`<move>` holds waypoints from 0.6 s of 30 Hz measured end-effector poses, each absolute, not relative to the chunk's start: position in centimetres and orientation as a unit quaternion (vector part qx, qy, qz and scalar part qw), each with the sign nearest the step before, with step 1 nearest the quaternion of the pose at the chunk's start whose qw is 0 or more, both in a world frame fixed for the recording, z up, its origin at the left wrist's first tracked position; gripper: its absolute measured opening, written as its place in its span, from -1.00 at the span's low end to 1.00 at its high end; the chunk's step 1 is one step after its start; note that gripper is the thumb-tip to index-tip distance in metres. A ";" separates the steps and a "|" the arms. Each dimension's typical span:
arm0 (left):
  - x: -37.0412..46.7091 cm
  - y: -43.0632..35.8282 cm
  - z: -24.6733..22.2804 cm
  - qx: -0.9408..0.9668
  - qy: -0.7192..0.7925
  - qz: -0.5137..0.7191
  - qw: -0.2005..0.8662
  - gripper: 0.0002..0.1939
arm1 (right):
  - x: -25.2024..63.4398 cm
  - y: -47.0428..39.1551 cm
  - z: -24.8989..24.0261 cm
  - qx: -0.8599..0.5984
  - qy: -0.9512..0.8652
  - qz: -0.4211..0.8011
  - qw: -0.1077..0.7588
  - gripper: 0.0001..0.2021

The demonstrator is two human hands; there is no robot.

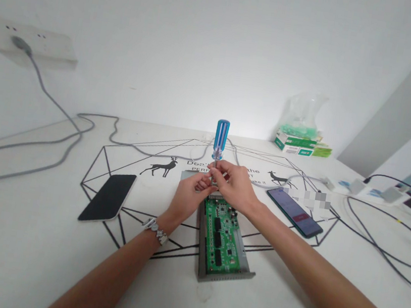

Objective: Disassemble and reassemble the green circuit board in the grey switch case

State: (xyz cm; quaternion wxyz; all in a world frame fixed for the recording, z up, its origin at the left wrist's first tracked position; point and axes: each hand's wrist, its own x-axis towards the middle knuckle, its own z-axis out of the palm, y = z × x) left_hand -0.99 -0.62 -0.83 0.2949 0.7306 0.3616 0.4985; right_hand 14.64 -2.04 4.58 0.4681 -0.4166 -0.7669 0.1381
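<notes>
A screwdriver (221,137) with a blue, clear-striped handle stands upright over the far end of a green circuit board (226,238). The board lies in a grey metal tray-like casing (224,277) on the white table. Around the metal shaft, below the handle, the fingers of my right hand (234,182) are pinched. My left hand (189,195) is closed beside it, its fingertips pressed together close to the shaft. Whether it holds the shaft or something small is hidden, and so is the screwdriver's tip.
A black phone (108,197) lies on the left, and a phone with a lit screen (294,212) on the right. Small boxes with a plastic bag (301,121) stand at the back right. Cables (78,131) cross the left side; a power strip (368,189) sits at the right.
</notes>
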 end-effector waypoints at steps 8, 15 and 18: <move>-2.3 -0.1 -0.8 0.797 0.325 0.418 0.291 -0.76 | 14.8 -2.0 4.4 -0.413 -0.758 0.185 0.469 -0.80; -1.7 -0.6 -0.6 0.760 0.366 0.464 0.270 -0.81 | 15.1 -1.2 3.9 -0.439 -0.710 0.165 0.525 -0.78; -1.4 -0.8 -0.6 0.746 0.379 0.476 0.271 -0.83 | 15.2 -1.1 3.8 -0.442 -0.714 0.170 0.516 -0.81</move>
